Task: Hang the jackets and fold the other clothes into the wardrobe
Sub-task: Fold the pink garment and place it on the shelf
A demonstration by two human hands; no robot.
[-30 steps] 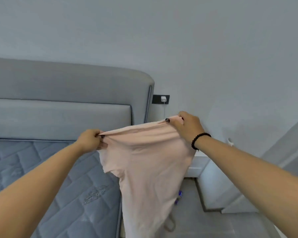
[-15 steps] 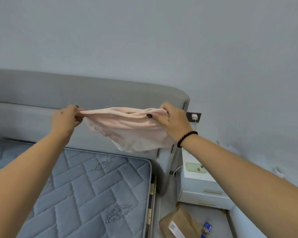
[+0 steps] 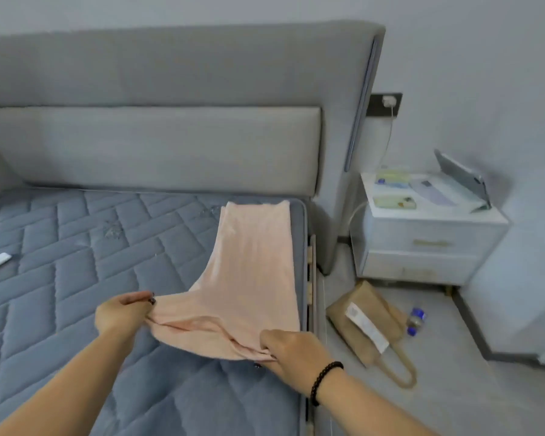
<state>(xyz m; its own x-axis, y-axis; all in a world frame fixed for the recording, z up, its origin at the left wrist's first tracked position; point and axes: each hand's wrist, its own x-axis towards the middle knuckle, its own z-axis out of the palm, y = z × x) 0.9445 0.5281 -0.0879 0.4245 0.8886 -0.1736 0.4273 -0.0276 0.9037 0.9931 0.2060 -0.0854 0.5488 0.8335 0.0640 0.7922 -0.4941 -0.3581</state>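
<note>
Pink garment (image 3: 249, 278) spread along the right edge of the mattress (image 3: 76, 247), far end flat near the headboard (image 3: 170, 146), near end lifted. Pinched at its near corners by left hand (image 3: 120, 313) and right hand (image 3: 291, 350), fingers curled on the cloth. Best lowered taut, edges squared, clear of the mattress side. Wardrobe out of view; garment type hard to tell; right fingertips hidden under the fabric.

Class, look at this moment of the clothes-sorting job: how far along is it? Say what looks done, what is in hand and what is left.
Done: no finished fold, hung jacket or wardrobe shows here. In hand: the pink garment lies stretched along the mattress edge, its near end held in the grip of the left hand and the right hand. Left: folding it and carrying it to the wardrobe. Other clothes are out of view.
</note>
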